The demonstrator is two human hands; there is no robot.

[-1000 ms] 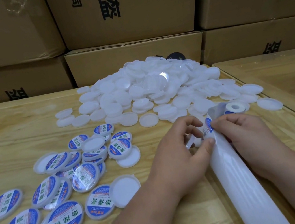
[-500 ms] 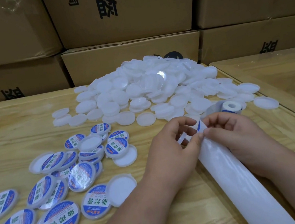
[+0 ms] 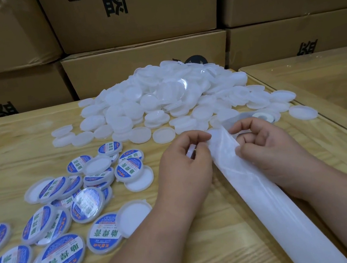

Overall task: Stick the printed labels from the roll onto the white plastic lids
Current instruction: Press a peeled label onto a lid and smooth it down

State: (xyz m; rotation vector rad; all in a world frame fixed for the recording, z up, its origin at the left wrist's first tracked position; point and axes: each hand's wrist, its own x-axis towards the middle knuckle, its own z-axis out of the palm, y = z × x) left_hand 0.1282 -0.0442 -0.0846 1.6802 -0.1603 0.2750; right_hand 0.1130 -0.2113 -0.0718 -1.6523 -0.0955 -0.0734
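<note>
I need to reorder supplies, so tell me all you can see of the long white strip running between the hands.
The strip is a smooth, translucent white backing band, glossy like waxed paper. It lies on the wooden table, running from the lower right up toward the lid pile. Its far end curls up. The left hand and right hand pinch it from either side. No label shows on it here.
</note>
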